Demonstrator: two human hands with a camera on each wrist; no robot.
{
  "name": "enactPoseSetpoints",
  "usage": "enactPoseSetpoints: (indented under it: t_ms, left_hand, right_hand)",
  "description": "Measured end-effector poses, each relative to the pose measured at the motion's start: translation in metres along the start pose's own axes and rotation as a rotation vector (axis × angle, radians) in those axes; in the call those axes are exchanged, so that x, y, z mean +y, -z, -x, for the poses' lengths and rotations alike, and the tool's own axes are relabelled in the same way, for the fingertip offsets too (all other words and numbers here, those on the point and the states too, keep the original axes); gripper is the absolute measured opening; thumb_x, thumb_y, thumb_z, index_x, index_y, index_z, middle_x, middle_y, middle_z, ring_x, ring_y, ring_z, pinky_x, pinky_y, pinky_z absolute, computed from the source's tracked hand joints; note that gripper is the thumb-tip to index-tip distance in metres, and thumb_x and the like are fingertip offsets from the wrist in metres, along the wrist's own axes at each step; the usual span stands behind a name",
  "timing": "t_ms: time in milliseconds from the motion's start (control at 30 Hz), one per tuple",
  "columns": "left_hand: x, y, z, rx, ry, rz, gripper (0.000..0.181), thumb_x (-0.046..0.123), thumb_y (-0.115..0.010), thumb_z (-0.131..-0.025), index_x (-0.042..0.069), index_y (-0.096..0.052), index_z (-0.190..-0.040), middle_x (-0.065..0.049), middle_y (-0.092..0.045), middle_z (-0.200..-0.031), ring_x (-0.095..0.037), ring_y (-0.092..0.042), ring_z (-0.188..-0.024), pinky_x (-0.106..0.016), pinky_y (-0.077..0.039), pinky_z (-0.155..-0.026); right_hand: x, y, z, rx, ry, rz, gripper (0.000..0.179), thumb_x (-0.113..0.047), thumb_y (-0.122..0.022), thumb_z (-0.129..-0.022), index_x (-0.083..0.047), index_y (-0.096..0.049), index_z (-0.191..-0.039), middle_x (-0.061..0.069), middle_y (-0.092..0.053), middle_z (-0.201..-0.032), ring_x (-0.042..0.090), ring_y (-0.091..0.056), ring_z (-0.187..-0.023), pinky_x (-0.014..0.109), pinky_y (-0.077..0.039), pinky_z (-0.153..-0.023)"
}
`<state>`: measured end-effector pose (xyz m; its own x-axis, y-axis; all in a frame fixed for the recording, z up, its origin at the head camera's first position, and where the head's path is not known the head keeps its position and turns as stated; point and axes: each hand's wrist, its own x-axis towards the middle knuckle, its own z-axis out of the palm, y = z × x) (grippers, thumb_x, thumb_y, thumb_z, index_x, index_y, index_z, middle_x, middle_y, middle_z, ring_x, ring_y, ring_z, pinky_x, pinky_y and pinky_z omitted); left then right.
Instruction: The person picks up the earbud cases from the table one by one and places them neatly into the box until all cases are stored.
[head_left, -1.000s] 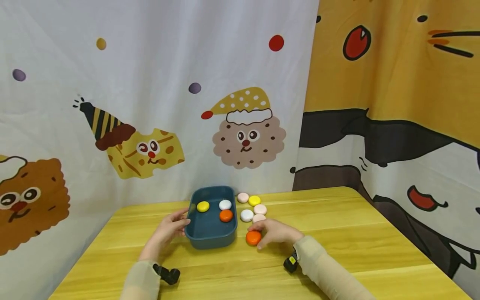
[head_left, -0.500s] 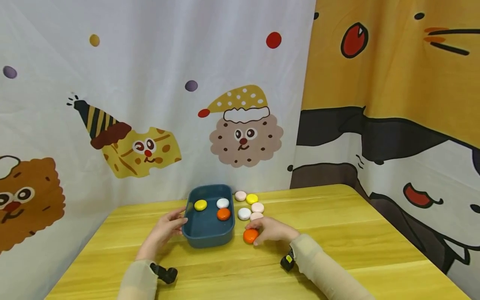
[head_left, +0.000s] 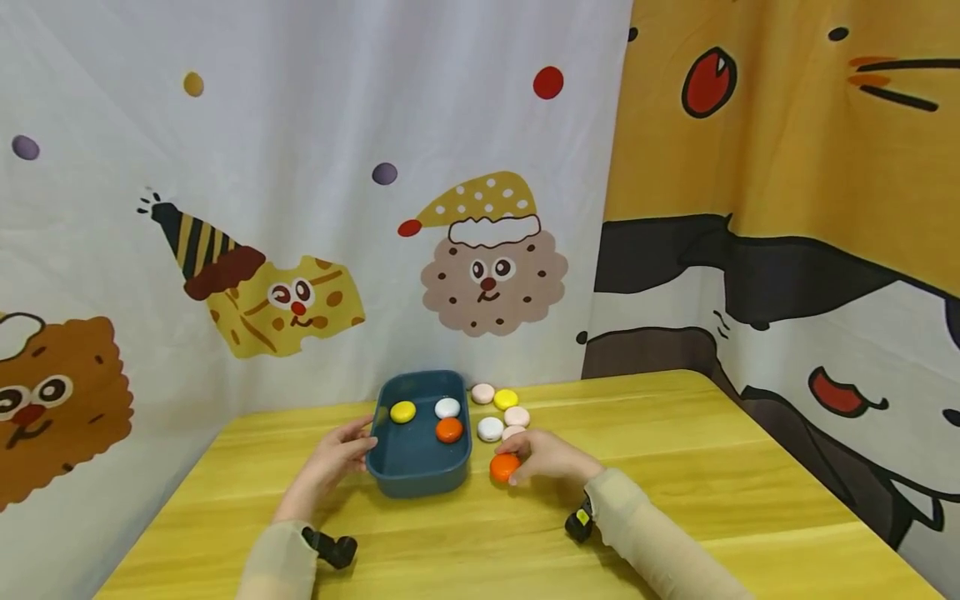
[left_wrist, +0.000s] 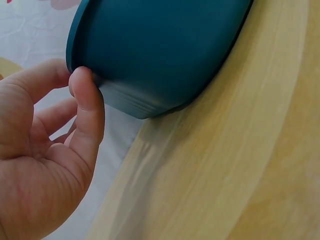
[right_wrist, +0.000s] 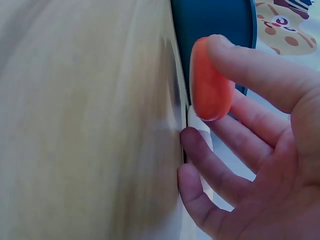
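Observation:
My right hand [head_left: 551, 457] pinches a glossy orange disc [right_wrist: 212, 82], rounded like a large candy, between thumb and fingers. In the right wrist view the disc stands on edge relative to the picture, with a narrow gap between it and the table. My left hand [head_left: 337, 457] grips the left rim of a dark blue rectangular box [head_left: 420, 483]; its thumb and index fingertip meet at the rim in the left wrist view. Inside the box lie a yellow disc [head_left: 402, 412], a white disc [head_left: 447, 407] and another orange disc [head_left: 449, 430].
Right of the box, several discs lie on the wooden table [head_left: 450, 550]: a yellow one [head_left: 506, 399], a white one [head_left: 491, 429] and pink ones [head_left: 517, 417]. One pink disc is partly hidden behind my right hand. A cartoon-printed curtain [head_left: 300, 125] hangs behind the table.
My right fingers have closed in on the orange disc and raised it slightly. The left hand stays at the box's rim. The head view has shifted a little.

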<state>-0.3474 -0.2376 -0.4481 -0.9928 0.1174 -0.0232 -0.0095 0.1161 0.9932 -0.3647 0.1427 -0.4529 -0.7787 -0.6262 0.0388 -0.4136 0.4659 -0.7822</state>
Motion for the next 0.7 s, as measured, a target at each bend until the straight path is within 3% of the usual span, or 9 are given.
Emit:
enactPoseSetpoints:
  t_ms: [300, 567, 700]
  left_hand:
    - [0.001, 0.002, 0.000, -0.001, 0.012, 0.008, 0.058, 0.002, -0.056, -0.096, 0.000, -0.034, -0.149, -0.010, -0.051, -0.106, -0.014, -0.051, -0.068, -0.027, -0.051, -0.061]
    - [0.002, 0.002, 0.000, -0.017, 0.003, 0.002, 0.059, 0.004, -0.058, -0.096, -0.002, -0.033, -0.149, -0.010, -0.051, -0.105, -0.012, -0.050, -0.066, -0.027, -0.052, -0.061]
    - [0.002, 0.002, 0.001, -0.014, 0.000, 0.001, 0.060, 0.005, -0.058, -0.096, -0.002, -0.033, -0.149, -0.011, -0.050, -0.107, -0.013, -0.050, -0.067, -0.026, -0.051, -0.061]
  right_hand:
    - [-0.005, 0.004, -0.001, 0.034, -0.021, -0.024, 0.048, -0.010, -0.083, -0.074, -0.004, -0.068, -0.119, 0.003, -0.065, -0.119, 0.025, -0.059, -0.108, 0.046, -0.045, -0.095]
    - [-0.016, 0.013, 0.002, 0.080, -0.033, 0.005, 0.046, -0.009, -0.083, -0.073, -0.008, -0.070, -0.117, 0.004, -0.066, -0.114, 0.018, -0.060, -0.087, 0.033, -0.050, -0.075]
    - [-0.019, 0.020, 0.002, 0.089, -0.037, -0.003, 0.046, -0.008, -0.083, -0.073, -0.008, -0.070, -0.117, 0.006, -0.065, -0.116, 0.019, -0.061, -0.087, 0.031, -0.051, -0.074]
